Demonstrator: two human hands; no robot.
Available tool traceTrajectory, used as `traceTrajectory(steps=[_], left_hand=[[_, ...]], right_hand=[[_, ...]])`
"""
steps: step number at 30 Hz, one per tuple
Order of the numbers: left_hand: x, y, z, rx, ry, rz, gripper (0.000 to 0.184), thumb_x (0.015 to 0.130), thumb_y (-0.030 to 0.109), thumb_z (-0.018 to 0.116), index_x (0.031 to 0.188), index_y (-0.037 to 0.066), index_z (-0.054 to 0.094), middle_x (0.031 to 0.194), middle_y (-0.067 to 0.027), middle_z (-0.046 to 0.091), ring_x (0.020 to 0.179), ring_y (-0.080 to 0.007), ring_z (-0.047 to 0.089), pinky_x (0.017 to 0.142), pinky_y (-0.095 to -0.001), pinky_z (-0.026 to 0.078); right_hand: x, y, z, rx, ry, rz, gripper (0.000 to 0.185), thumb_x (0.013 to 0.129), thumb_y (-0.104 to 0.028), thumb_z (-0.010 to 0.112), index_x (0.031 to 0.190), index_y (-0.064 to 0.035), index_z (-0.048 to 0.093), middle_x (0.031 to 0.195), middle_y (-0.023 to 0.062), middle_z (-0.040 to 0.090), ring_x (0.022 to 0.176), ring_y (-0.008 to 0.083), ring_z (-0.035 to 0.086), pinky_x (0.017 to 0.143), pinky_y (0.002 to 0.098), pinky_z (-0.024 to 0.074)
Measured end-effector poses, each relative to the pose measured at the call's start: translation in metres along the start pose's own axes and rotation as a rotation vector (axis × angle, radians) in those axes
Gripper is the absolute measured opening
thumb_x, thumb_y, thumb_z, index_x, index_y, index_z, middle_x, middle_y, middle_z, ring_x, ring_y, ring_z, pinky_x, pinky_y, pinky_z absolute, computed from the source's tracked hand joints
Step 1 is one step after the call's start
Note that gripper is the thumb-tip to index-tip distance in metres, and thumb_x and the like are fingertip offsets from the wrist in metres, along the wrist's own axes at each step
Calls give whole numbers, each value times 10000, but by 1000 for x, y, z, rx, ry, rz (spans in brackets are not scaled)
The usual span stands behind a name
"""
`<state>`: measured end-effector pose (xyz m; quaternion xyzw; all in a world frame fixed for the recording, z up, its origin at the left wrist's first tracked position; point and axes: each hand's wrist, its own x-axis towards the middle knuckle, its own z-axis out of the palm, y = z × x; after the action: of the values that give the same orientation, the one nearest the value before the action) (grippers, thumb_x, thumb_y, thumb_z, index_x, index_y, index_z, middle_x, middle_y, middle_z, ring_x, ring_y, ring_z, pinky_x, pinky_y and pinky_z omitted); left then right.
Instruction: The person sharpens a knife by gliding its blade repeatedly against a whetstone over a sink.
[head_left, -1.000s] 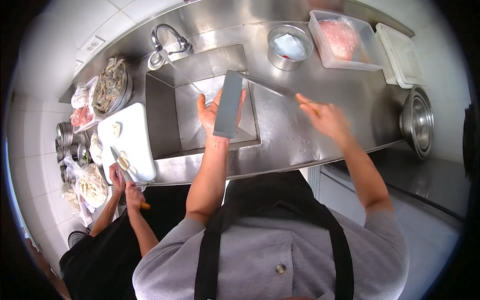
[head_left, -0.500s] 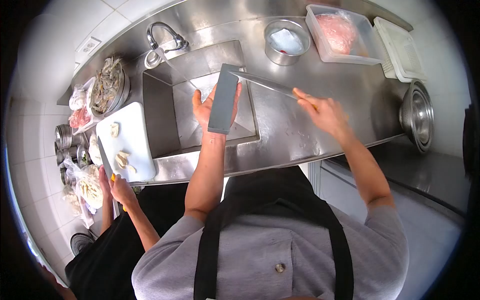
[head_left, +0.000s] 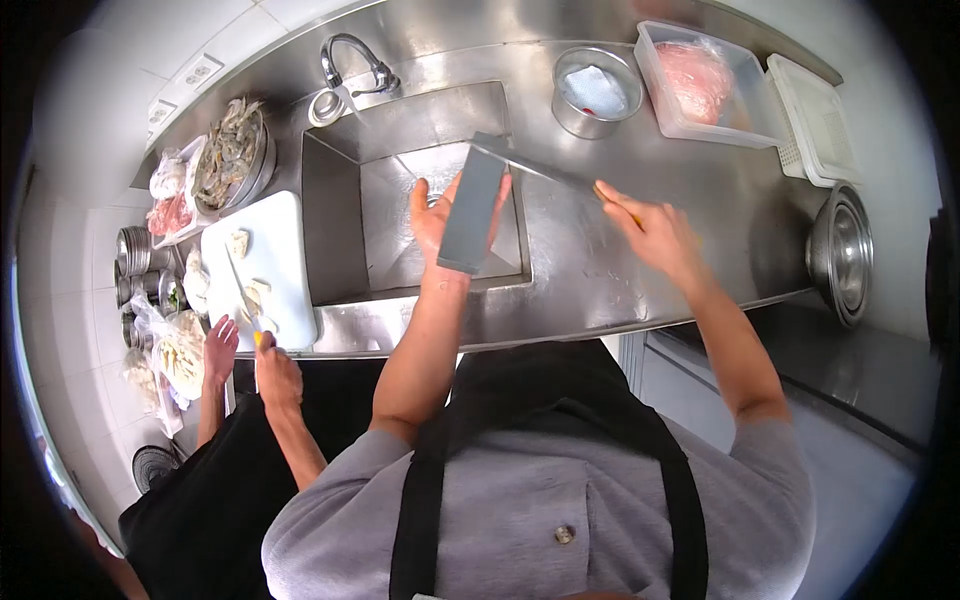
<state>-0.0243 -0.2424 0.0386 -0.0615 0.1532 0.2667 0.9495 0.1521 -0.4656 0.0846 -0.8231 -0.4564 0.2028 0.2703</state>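
Note:
My left hand (head_left: 432, 222) carries a long grey whetstone (head_left: 474, 210) over the sink, palm up, its fingers behind the stone and its thumb out to the side. In my right hand (head_left: 657, 235) is a knife (head_left: 552, 173), gripped by its yellowish-brown handle. The blade points left, and its front end lies across the top of the whetstone. Below them is the steel sink (head_left: 335, 225). A thin stream of water runs from the faucet (head_left: 352, 42) behind it.
At left, a co-worker's hand (head_left: 280, 380) holds a knife over a white cutting board (head_left: 275, 235) with pale pieces. Shrimp (head_left: 230, 155) fill a bowl beyond. A metal pot (head_left: 585, 125), a plastic tub (head_left: 725, 132) of bagged pink meat and nested steel bowls (head_left: 840, 255) stand to the right.
The view has shifted slightly. The knife in my right hand stays against the whetstone's top end, its blade angle slightly changed. The co-worker's knife has moved onto the cutting board, and their other hand has opened.

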Motion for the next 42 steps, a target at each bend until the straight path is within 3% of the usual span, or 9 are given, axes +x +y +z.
traceTrajectory(steps=[2, 9, 11, 14, 17, 20, 33, 39, 42], left_hand=[[4, -8, -13, -15, -32, -16, 854, 1028, 571, 443, 1498, -142, 419, 1487, -300, 529, 1434, -423, 471, 1295, -514, 295], [8, -20, -25, 65, 63, -119, 888, 1016, 688, 415, 1528, -37, 443, 1424, -248, 599, 1325, -373, 581, 1207, -521, 403], [8, -31, -22, 282, 102, -129, 884, 1026, 684, 381, 1509, -53, 456, 1399, -253, 612, 1284, -368, 609, 1151, -528, 459], [27, -32, -50, 141, -188, -206, 927, 1000, 701, 406, 1514, -70, 441, 1401, -237, 616, 1235, -359, 639, 1118, -517, 493], [24, -38, -31, 106, -43, -226, 943, 993, 716, 409, 1517, -69, 437, 1397, -234, 618, 1222, -360, 647, 1109, -506, 503], [26, -51, -28, 294, 93, -183, 956, 991, 724, 406, 1502, -84, 443, 1389, -231, 619, 1225, -351, 648, 1096, -496, 514], [25, -74, -78, 322, 223, -264, 912, 1018, 707, 317, 1544, -30, 425, 1443, -242, 585, 1276, -378, 606, 1110, -529, 479], [26, -91, -75, 289, 471, -363, 999, 958, 821, 279, 1598, 69, 433, 1466, -220, 589, 1231, -384, 602, 1100, -573, 437], [20, -98, -47, 277, 488, -301, 924, 946, 842, 290, 1246, 21, 587, 976, -136, 642, 802, -274, 615, 732, -463, 524]], right_hand=[[7, -23, 2, -180, -121, 251, 390, 1052, -475, 598, 1429, -392, 650, 966, 97, 780, 848, 354, 748, 758, 475, 588], [20, 16, 46, 231, 126, -240, 390, 1044, -454, 618, 1427, -392, 654, 934, 171, 760, 855, 412, 735, 769, 485, 582], [29, -39, 26, -130, -61, 148, 373, 1063, -400, 612, 1425, -330, 670, 1093, 157, 779, 980, 382, 754, 840, 445, 591], [9, -48, 40, 50, -67, -230, 371, 1081, -363, 595, 1428, -256, 672, 1224, 171, 749, 1067, 355, 752, 871, 421, 592], [24, 2, 18, 227, -41, -38, 390, 1105, -245, 565, 1447, -70, 633, 1455, 101, 653, 1361, 175, 601, 1109, 312, 476], [36, -16, 38, 231, 53, -71, 376, 1065, -324, 629, 1426, -230, 678, 1239, 195, 726, 1078, 366, 747, 857, 398, 588], [3, 9, 55, 123, -30, 188, 394, 1072, -464, 554, 1412, -307, 675, 1257, 105, 745, 1176, 340, 703, 991, 402, 538], [-7, 26, 79, 297, -96, 176, 467, 1131, -342, 482, 1479, -54, 601, 1458, 152, 650, 1366, 301, 609, 1130, 369, 443], [-10, 41, 87, 367, -69, 132, 459, 1150, -283, 449, 1485, 4, 577, 1451, 192, 648, 1361, 271, 607, 1120, 362, 448]])
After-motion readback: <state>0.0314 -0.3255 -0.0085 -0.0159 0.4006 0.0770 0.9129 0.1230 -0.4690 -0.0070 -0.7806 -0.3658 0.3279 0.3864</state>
